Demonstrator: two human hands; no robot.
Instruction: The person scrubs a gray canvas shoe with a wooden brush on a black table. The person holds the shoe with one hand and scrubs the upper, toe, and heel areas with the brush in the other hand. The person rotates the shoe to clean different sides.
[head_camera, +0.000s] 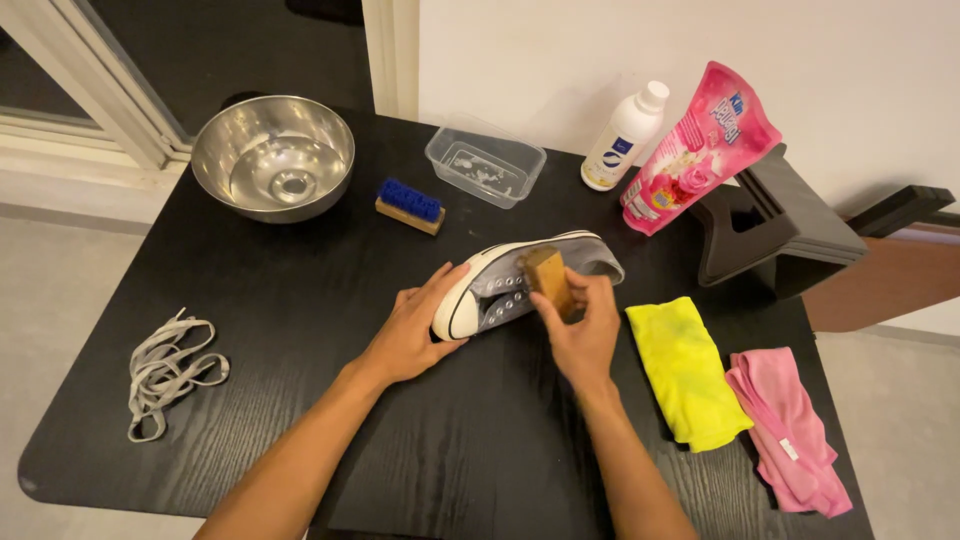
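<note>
A grey canvas sneaker (500, 290) with a white rubber toe lies on its side in the middle of the black table (300, 400). My left hand (415, 325) rests on the toe end and steadies the shoe. My right hand (580, 325) grips a wooden-backed brush (548, 278) and presses it against the shoe's eyelet side. The brush's bristles are hidden against the shoe.
A steel bowl (273, 155) stands at the back left, a blue-bristled brush (409, 205) and clear plastic tub (485, 163) behind the shoe. A white bottle (622, 138) and pink pouch (695, 150) stand at the back right. Yellow cloth (688, 370), pink cloth (790, 425), loose laces (165, 370).
</note>
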